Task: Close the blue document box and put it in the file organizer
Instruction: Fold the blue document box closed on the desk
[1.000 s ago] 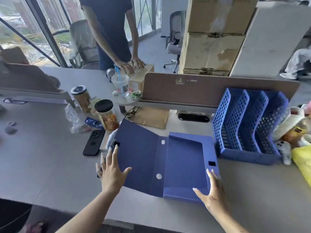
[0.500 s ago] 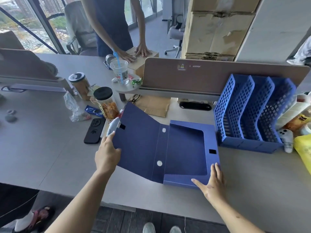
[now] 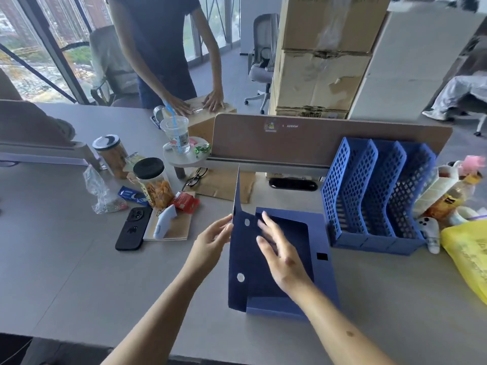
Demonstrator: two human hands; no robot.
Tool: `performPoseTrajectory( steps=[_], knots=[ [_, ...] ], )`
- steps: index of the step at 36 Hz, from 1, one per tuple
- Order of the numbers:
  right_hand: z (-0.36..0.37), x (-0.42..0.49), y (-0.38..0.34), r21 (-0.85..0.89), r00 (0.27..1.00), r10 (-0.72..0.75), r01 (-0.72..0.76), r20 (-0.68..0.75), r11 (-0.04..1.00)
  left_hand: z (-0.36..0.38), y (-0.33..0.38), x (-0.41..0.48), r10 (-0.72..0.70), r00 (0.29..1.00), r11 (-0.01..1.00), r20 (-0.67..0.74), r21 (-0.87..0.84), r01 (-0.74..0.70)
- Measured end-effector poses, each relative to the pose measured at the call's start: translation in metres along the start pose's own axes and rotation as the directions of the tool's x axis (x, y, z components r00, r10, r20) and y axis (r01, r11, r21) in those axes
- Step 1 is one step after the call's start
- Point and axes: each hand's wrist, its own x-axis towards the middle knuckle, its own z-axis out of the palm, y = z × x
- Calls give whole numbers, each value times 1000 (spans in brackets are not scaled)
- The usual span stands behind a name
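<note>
Half the first step is what these frames suggest: the blue document box (image 3: 320, 233) lies on the grey desk (image 3: 66, 272), just left of the blue file organizer (image 3: 374, 196), with its tray open and facing up. Its lid (image 3: 238, 204) stands almost upright along the tray's left side, neither flat on the desk nor folded over. The left hand (image 3: 212, 238) is at the lid's outer face, fingers loosely spread against it; whether it pinches the edge I cannot tell. The right hand (image 3: 283, 255) hovers over the open tray with fingers apart, holding nothing. By my reading, the lid has yet to come down and fasten, and the box has yet to be lifted into one of the organizer's slots, which look empty. A black phone (image 3: 133, 229) lies to the left, well clear.
</note>
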Motion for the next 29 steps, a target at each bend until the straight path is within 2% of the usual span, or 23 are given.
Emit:
performPoseTrajectory(
  steps=[3,7,14,21,25,29],
  knots=[
    [2,6,-15,54,997,1,-5,72,999,18,-11,9,-38,999,997,22,-74,39],
    [-2,12,-15,97,997,32,-39,73,995,40,-23,21,-72,995,995,72,-61,76],
    [-34,8,5,-92,995,97,-96,5,991,73,-41,38,-137,987,990,87,-16,139],
    [-73,-18,42,-112,979,163,-177,-124,978,88,-72,49,-300,953,934,24,208,289],
    [-87,-30,71,-35,943,256,-269,-211,963,106,-80,48,-314,950,910,9,290,298],
    [-91,-41,101,25,917,325,-328,-231,944,123,-86,45,-327,943,858,-70,397,327]
  ],
)
